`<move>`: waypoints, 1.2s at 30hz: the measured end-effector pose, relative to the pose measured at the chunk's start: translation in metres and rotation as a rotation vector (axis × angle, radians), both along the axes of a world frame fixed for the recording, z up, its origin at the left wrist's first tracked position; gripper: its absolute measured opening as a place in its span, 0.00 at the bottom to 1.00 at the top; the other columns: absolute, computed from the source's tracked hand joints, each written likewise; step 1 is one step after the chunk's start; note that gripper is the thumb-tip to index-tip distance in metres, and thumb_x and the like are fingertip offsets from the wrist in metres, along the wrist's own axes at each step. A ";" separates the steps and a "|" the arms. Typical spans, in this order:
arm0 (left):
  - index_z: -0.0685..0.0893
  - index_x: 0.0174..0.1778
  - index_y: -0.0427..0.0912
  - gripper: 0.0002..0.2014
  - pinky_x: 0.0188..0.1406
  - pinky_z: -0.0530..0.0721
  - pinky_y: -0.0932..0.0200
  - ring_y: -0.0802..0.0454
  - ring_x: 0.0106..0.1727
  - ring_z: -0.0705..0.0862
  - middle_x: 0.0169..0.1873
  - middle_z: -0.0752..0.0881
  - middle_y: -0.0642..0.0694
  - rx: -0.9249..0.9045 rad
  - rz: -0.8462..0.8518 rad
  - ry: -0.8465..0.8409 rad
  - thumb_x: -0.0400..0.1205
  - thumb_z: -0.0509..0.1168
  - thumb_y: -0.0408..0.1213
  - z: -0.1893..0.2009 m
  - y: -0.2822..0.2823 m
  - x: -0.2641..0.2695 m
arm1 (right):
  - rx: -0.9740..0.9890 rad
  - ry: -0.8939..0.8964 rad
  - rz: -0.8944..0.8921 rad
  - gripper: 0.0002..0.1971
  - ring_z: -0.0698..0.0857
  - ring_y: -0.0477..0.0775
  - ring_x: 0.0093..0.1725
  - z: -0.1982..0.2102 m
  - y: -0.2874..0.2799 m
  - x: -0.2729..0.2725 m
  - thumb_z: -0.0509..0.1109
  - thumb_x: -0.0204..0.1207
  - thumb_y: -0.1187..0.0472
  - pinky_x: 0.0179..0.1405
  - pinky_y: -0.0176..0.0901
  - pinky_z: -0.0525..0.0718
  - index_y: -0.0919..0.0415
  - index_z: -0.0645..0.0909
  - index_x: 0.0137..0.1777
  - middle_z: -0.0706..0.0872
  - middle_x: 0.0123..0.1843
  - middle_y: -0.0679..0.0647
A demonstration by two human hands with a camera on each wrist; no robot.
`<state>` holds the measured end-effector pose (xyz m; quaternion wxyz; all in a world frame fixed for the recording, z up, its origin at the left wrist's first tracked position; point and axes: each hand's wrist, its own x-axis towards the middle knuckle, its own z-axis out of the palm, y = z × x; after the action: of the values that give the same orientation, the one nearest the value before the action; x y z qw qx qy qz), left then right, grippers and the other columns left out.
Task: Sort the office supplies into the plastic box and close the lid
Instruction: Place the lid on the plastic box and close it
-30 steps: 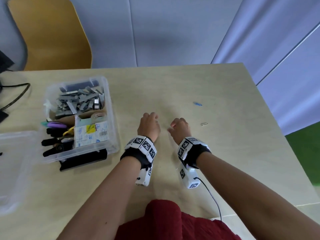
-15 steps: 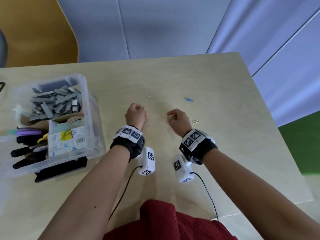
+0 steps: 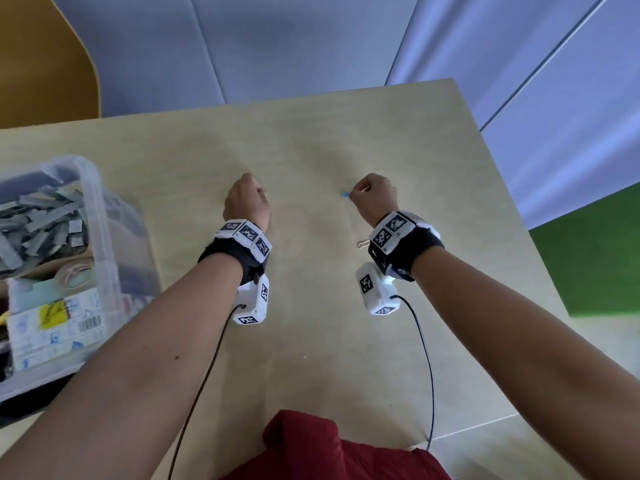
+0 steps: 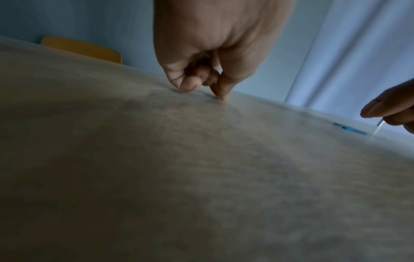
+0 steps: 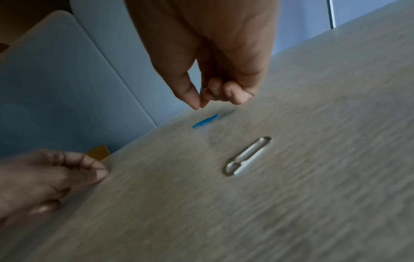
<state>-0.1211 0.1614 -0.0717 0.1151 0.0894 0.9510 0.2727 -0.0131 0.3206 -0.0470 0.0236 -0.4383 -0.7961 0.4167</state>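
The clear plastic box (image 3: 92,188) stands open at the left, filled with grey staple strips, a tape roll and a printed carton. A blue clip (image 3: 345,194) (image 5: 205,121) lies on the table just under the pinched thumb and forefinger of my right hand (image 3: 357,192) (image 5: 199,105). In the left wrist view a thin silver sliver (image 4: 378,128) hangs from those fingers. A silver paper clip (image 3: 363,243) (image 5: 247,156) lies beside my right wrist. My left hand (image 3: 255,192) (image 4: 205,91) is curled, with thumb and fingertip on the table; nothing shows between them.
The pale wooden table (image 3: 311,341) ends close behind the hands and at the right. A yellow chair (image 3: 45,64) stands at the far left. Wrist-camera cables (image 3: 427,358) trail back to my body. A black flat object (image 3: 20,407) lies under the box's near edge.
Both hands moved forward across the table. The right hand went right to the blue clip; the left reached a spot further out. The view swung right, so the box sits at the edge.
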 end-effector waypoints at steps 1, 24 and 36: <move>0.81 0.55 0.36 0.10 0.53 0.77 0.49 0.38 0.61 0.79 0.58 0.83 0.38 -0.038 -0.010 0.022 0.83 0.56 0.29 0.000 0.000 0.000 | 0.020 -0.006 -0.011 0.09 0.75 0.54 0.44 -0.002 0.002 -0.001 0.61 0.74 0.68 0.25 0.31 0.69 0.66 0.82 0.49 0.79 0.42 0.56; 0.78 0.61 0.33 0.13 0.55 0.77 0.48 0.35 0.62 0.79 0.61 0.81 0.36 -0.243 -0.177 -0.104 0.82 0.57 0.31 0.015 -0.016 0.026 | 0.137 -0.172 0.291 0.07 0.81 0.63 0.57 0.001 -0.024 0.009 0.63 0.80 0.66 0.48 0.46 0.77 0.70 0.78 0.44 0.82 0.55 0.68; 0.77 0.57 0.31 0.10 0.60 0.76 0.53 0.39 0.60 0.80 0.56 0.83 0.36 0.050 -0.243 -0.162 0.81 0.57 0.29 0.008 -0.065 0.072 | -0.488 0.179 -0.293 0.13 0.63 0.51 0.22 0.003 -0.017 0.077 0.59 0.75 0.62 0.23 0.37 0.59 0.59 0.67 0.29 0.69 0.25 0.54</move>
<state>-0.0489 0.0968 -0.0632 0.2215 0.1845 0.9137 0.2866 0.0642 0.3036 -0.0439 0.0476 -0.5029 -0.5951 0.6251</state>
